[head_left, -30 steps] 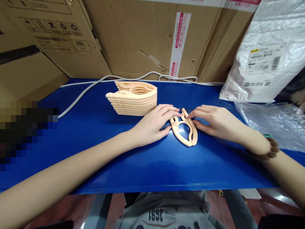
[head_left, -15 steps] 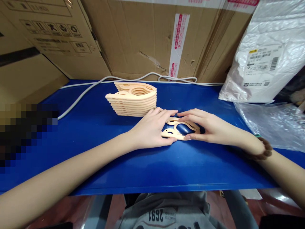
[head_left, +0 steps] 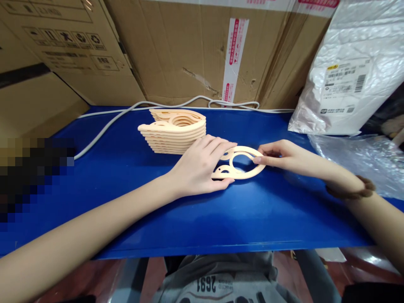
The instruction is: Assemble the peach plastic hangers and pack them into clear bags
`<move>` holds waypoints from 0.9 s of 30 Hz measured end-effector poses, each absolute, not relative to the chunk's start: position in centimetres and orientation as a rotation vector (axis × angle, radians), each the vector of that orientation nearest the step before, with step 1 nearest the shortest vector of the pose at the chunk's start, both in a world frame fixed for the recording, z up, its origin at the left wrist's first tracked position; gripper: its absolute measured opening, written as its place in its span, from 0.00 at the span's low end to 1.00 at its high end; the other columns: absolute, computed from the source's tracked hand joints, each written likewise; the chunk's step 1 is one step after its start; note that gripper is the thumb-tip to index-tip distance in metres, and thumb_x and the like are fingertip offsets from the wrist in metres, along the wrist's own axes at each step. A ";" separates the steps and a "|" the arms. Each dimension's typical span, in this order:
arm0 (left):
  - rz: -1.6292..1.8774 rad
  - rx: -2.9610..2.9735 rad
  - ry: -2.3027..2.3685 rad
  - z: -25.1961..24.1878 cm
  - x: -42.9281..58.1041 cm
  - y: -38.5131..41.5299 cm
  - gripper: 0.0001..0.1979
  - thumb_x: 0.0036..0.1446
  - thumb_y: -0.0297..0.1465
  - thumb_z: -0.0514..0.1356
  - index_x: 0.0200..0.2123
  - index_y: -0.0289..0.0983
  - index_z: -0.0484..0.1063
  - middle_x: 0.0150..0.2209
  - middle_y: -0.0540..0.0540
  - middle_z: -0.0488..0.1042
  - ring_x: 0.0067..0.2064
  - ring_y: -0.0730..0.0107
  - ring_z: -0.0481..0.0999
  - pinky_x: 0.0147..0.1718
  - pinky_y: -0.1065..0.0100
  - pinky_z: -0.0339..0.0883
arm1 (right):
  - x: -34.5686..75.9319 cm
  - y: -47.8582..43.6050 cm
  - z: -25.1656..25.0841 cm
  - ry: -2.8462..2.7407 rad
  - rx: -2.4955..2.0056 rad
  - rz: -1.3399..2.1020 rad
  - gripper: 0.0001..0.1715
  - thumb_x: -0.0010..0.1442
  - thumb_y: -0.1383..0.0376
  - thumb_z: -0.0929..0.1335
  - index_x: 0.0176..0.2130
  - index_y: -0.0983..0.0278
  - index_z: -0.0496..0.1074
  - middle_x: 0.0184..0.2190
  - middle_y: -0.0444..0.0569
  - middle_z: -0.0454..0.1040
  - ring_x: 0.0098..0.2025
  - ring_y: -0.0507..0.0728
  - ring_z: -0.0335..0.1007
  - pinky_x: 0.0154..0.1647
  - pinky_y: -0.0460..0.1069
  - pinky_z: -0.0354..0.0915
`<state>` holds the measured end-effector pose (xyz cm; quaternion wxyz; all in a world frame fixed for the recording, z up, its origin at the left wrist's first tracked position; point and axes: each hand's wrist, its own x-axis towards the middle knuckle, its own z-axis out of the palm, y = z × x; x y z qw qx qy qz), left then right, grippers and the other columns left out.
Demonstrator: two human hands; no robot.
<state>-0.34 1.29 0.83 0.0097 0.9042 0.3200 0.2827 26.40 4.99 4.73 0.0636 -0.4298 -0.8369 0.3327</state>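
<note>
A peach-coloured plastic folding hanger, folded into a leaf shape with a ring inside, is held between both hands just above or on the blue table. My left hand spans its left end, thumb along the near edge and fingers along the far edge. That end lies partly under the palm. My right hand pinches the pointed right tip between thumb and fingers. Just behind my left hand stands a neat stack of matching hangers, its lower right corner hidden by my fingers.
Cardboard boxes wall off the back of the blue table. A white cable runs along them. At the right stand a white mailing bag and clear plastic film. A blurred-out dark patch covers the left edge.
My right hand has shifted from lying over the hanger to pinching its right tip. The hanger's right end has risen or swung slightly away from me. My left hand stays nearly in place.
</note>
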 end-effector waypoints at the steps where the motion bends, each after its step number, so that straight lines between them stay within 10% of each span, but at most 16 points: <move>1: 0.893 2.837 1.015 0.9 -0.4 1.3 0.30 0.56 0.40 0.63 0.58 0.32 0.63 0.55 0.36 0.70 0.55 0.51 0.69 0.55 0.53 0.61 | 26.3 5.0 4.7 -2.460 -1.285 1.122 0.26 0.62 0.44 0.65 0.28 0.62 0.69 0.22 0.40 0.63 0.24 0.50 0.55 0.24 0.48 0.48; 27: 0.810 2.797 0.993 0.8 -0.6 1.4 0.30 0.57 0.39 0.63 0.59 0.34 0.61 0.57 0.36 0.68 0.55 0.51 0.69 0.54 0.54 0.64 | 25.6 5.0 4.2 -2.132 -1.352 1.441 0.25 0.55 0.46 0.72 0.25 0.64 0.69 0.19 0.38 0.55 0.23 0.48 0.44 0.23 0.48 0.40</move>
